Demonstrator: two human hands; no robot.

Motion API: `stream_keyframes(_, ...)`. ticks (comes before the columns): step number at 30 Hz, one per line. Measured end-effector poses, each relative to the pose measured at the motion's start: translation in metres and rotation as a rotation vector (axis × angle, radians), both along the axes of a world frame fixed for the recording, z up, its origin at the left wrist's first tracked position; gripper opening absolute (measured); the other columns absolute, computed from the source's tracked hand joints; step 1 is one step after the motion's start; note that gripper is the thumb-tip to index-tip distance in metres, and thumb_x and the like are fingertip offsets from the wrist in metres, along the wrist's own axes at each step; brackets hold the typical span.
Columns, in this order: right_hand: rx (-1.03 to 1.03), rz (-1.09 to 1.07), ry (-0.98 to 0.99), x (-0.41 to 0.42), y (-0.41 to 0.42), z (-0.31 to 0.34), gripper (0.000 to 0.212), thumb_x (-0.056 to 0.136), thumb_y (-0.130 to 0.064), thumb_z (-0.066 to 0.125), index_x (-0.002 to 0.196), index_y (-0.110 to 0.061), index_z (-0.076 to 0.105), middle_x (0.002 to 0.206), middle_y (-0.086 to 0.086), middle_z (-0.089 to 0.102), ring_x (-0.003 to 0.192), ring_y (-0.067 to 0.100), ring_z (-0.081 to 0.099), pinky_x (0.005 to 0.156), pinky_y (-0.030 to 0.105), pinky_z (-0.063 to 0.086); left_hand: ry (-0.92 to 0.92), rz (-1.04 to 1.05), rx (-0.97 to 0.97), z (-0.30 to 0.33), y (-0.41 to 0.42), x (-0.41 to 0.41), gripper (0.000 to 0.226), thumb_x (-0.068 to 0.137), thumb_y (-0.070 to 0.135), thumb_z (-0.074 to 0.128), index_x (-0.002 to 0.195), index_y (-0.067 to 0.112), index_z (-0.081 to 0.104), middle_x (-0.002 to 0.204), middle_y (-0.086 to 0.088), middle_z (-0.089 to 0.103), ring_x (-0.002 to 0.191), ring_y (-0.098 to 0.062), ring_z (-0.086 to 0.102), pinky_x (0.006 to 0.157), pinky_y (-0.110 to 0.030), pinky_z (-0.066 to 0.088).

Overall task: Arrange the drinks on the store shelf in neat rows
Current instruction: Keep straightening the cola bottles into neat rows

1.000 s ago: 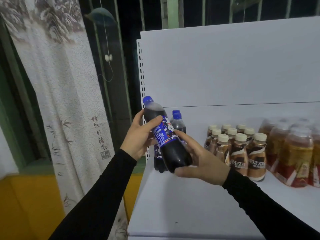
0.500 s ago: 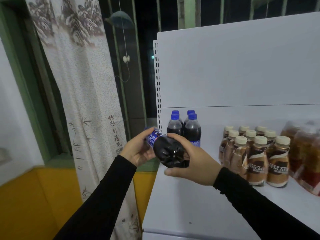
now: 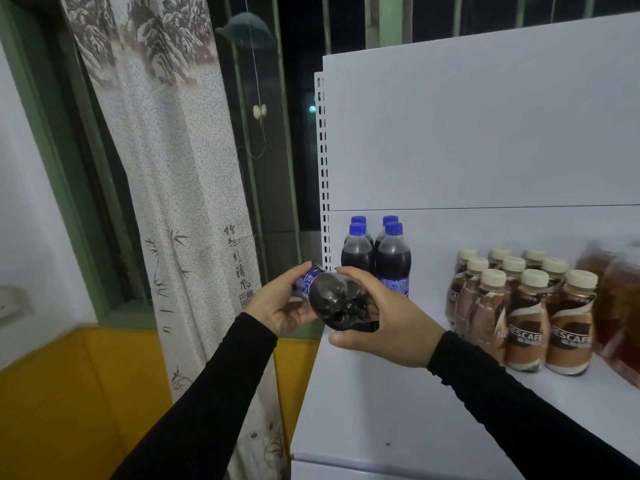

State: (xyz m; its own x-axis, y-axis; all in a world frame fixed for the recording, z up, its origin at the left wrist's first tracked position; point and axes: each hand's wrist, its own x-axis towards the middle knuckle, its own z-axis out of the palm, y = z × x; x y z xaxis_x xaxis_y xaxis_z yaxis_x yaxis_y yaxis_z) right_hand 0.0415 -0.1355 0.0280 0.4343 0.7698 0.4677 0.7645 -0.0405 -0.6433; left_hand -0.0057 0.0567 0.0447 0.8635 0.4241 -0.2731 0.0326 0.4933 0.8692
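Cola bottles (image 3: 393, 261) – dark, blue caps, blue labels. Coffee bottles (image 3: 526, 320) – brown and cream, cream caps. Shelf (image 3: 398, 410) white. Curtain (image 3: 187, 188) cream, grey tree print. Sleeves (image 3: 221, 393) black.

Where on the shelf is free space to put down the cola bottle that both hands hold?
Bare shelf lies in front of the four standing cola bottles, and a clear lane runs between them and the coffee bottles. To the right it is crowded: coffee bottles stand tightly packed against the amber tea bottles. The left hand and right hand hold the held bottle sideways.
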Motion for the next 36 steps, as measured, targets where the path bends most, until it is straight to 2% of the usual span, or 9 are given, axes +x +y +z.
stream_keyframes(3,-0.004,0.005,0.013,0.002,-0.002,-0.003,0.087,0.075,-0.042,0.082,0.146,-0.034,0.032,0.128,-0.012,0.058,0.110,0.006,0.062,0.091,0.026,0.056,-0.013,-0.001,-0.004,0.001,-0.001,0.001,0.059,0.082,0.028,0.079,0.131,0.001,0.060,0.107,-0.020,0.068,0.068,-0.029,0.074,0.047,-0.038,0.058)
stream_keyframes(7,0.003,0.084,0.224,0.005,-0.008,-0.008,0.081,0.072,-0.044,0.081,0.139,-0.039,0.036,0.123,-0.011,0.061,0.105,0.009,0.067,0.085,0.028,0.057,-0.095,0.029,0.098,0.004,-0.007,0.001,0.047,0.085,0.023,0.076,0.124,0.003,0.060,0.080,-0.012,0.074,0.059,-0.020,0.072,0.046,-0.032,0.056)
stream_keyframes(11,0.077,0.019,0.435,0.007,-0.011,-0.007,0.049,0.093,-0.036,0.061,0.137,-0.029,0.040,0.091,-0.008,0.073,0.087,0.010,0.071,0.076,0.027,0.057,-0.299,0.055,0.236,0.009,-0.015,-0.001,0.067,0.079,0.010,0.078,0.138,0.021,0.049,0.103,-0.011,0.073,0.075,-0.021,0.075,0.055,-0.035,0.057)
stream_keyframes(14,0.043,-0.016,0.425,0.012,-0.012,-0.003,0.046,0.088,-0.043,0.060,0.131,-0.033,0.046,0.097,-0.010,0.073,0.091,-0.001,0.069,0.074,0.017,0.053,-0.400,-0.028,0.458,0.014,-0.029,-0.006,0.073,0.079,0.004,0.079,0.139,0.030,0.046,0.109,-0.013,0.072,0.083,-0.026,0.075,0.064,-0.038,0.058)
stream_keyframes(18,0.094,-0.028,0.381,0.018,-0.017,-0.005,0.026,0.086,-0.021,0.070,0.109,-0.029,0.059,0.096,-0.014,0.074,0.091,0.000,0.069,0.077,0.015,0.055,-0.453,-0.117,0.668,0.017,-0.047,-0.007,0.078,0.077,0.000,0.081,0.137,0.038,0.046,0.116,-0.013,0.070,0.099,-0.027,0.073,0.074,-0.036,0.059)
stream_keyframes(21,0.159,-0.067,0.391,0.017,-0.026,-0.013,0.033,0.080,-0.022,0.075,0.108,-0.029,0.058,0.096,-0.017,0.073,0.094,0.001,0.069,0.074,0.014,0.053,-0.480,-0.166,0.737,0.021,-0.057,-0.008,0.067,0.081,0.003,0.078,0.129,0.041,0.050,0.119,-0.009,0.068,0.104,-0.024,0.071,0.082,-0.036,0.060)
stream_keyframes(26,0.163,-0.221,0.322,0.022,-0.037,-0.034,0.045,0.077,-0.021,0.082,0.109,-0.034,0.053,0.094,-0.022,0.071,0.090,-0.004,0.067,0.070,0.013,0.053,-0.527,-0.088,0.917,0.032,-0.065,-0.006,0.042,0.086,0.038,0.075,0.122,0.019,0.067,0.114,0.001,0.073,0.110,-0.018,0.067,0.098,-0.039,0.052)
stream_keyframes(29,0.177,-0.276,0.310,0.027,-0.044,-0.044,0.056,0.074,-0.012,0.084,0.116,-0.030,0.051,0.099,-0.021,0.068,0.090,-0.009,0.065,0.072,0.009,0.050,-0.561,-0.130,0.928,0.033,-0.071,-0.005,0.022,0.088,0.020,0.076,0.109,0.019,0.073,0.104,0.002,0.076,0.103,-0.017,0.070,0.098,-0.038,0.052)
stream_keyframes(36,0.194,-0.356,0.174,0.038,-0.061,-0.055,0.062,0.072,-0.007,0.084,0.120,-0.032,0.052,0.111,-0.019,0.063,0.104,-0.012,0.058,0.081,0.005,0.045,-0.607,-0.309,1.084,0.026,-0.084,-0.004,0.031,0.078,0.007,0.084,0.102,0.024,0.073,0.101,0.001,0.076,0.101,-0.019,0.071,0.101,-0.045,0.054)
